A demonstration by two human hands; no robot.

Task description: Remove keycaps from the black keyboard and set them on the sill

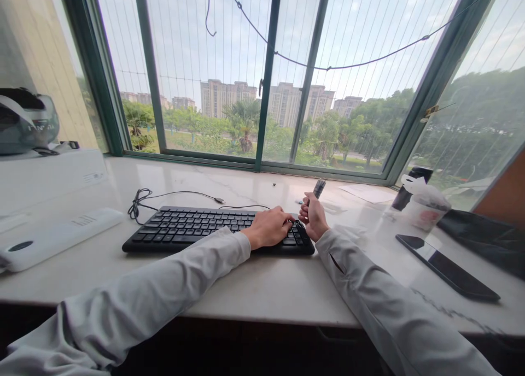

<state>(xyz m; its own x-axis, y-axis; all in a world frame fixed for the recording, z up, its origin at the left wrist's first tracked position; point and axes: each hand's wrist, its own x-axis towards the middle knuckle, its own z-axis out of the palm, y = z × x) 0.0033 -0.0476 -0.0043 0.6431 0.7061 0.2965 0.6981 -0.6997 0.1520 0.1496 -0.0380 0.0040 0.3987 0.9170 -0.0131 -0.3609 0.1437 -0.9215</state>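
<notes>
A black keyboard lies on the white countertop, long side toward me. My left hand rests over its right part, fingers bent and drawn together near the number keys. Its fingertips meet a small dark piece, too small to name. Close by, my right hand is closed in a fist round a dark, stick-like tool, whose grey-black upper end sticks out above the fist. The tool's lower end seems to come down at the keyboard's right end, beside my left fingertips, but its shape is unclear.
Behind the keyboard runs its cable with a USB plug. A dark phone-like slab lies at right, near a plastic bag and a black cylinder. At left are a long white device and a white box. Windows stand behind.
</notes>
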